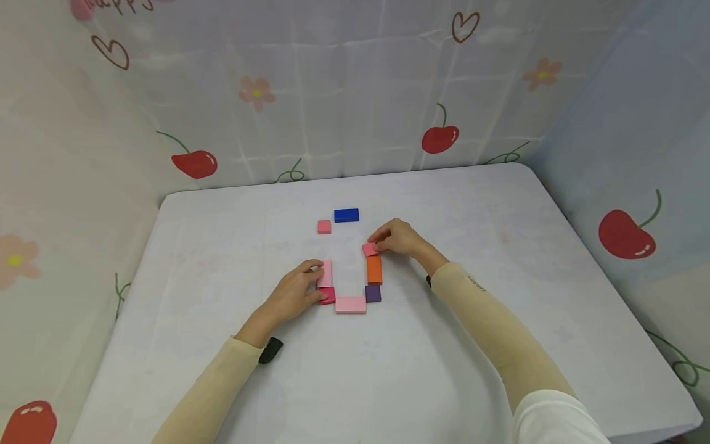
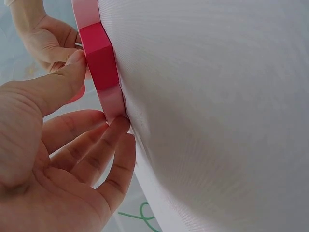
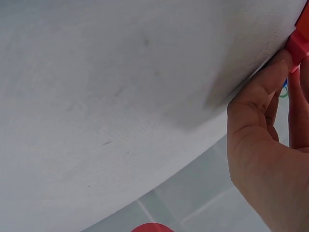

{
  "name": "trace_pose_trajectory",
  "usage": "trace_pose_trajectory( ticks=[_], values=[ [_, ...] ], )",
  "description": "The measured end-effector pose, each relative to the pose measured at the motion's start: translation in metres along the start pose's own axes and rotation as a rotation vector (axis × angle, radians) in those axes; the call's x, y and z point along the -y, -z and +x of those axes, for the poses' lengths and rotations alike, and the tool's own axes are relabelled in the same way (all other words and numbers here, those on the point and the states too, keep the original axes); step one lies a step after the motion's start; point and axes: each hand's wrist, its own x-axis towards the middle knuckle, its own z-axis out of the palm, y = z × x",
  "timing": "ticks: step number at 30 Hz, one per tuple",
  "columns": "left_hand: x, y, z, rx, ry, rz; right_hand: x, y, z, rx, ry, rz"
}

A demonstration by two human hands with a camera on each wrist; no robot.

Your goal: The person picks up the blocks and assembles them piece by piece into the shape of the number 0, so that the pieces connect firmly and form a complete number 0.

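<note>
In the head view, several coloured blocks form a U on the white table. My left hand (image 1: 296,290) touches its left side: the thumb rests at the crimson block (image 2: 100,58), and the other fingers lie against the light pink block (image 1: 326,273) beyond it. At the far end of the right side, my right hand (image 1: 400,238) pinches a small pink block (image 1: 368,249) between thumb and fingers. That block meets the orange block (image 1: 374,270), which has a purple block (image 1: 373,293) on its near side. Another light pink block (image 1: 350,305) lies across the bottom.
Past the U's open end lie a blue block (image 1: 346,215) and a small pink block (image 1: 324,227), side by side. The white table (image 1: 554,296) extends around the blocks. Patterned curtains (image 1: 344,92) hang behind it and at both sides.
</note>
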Motion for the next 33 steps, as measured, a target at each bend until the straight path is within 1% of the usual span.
trace_pose_trajectory(
  ticks=[6, 7, 9, 12, 15, 19, 22, 27, 30, 33],
  values=[
    [0.000, 0.002, -0.001, 0.010, 0.008, -0.004, -0.003, -0.001, 0.001, -0.005, 0.015, 0.009],
    [0.000, 0.002, -0.001, 0.012, 0.010, -0.004, -0.003, -0.001, 0.000, -0.010, 0.020, 0.005],
    [0.000, 0.003, -0.001, 0.013, 0.012, -0.006, -0.003, -0.002, -0.002, -0.029, 0.051, -0.038],
    [-0.001, 0.003, -0.001, 0.016, 0.012, -0.006, -0.002, -0.005, -0.011, -0.066, 0.108, -0.130],
    [0.000, 0.003, -0.001, 0.015, 0.011, -0.007, 0.001, -0.010, -0.025, -0.079, 0.184, -0.251],
    [0.000, 0.004, 0.000, 0.013, 0.010, -0.008, 0.004, -0.019, -0.045, -0.050, 0.288, -0.408],
    [-0.001, 0.004, 0.000, 0.015, 0.013, -0.012, 0.002, -0.026, -0.057, -0.015, 0.317, -0.484],
    [-0.001, 0.004, 0.000, 0.016, 0.018, -0.009, -0.001, -0.036, -0.071, 0.027, 0.321, -0.531],
    [0.000, 0.005, 0.000, 0.013, 0.016, -0.007, -0.003, -0.039, -0.075, 0.018, 0.341, -0.541],
    [0.000, 0.005, 0.000, 0.012, 0.013, -0.011, -0.005, -0.041, -0.076, -0.012, 0.364, -0.534]
  ],
)
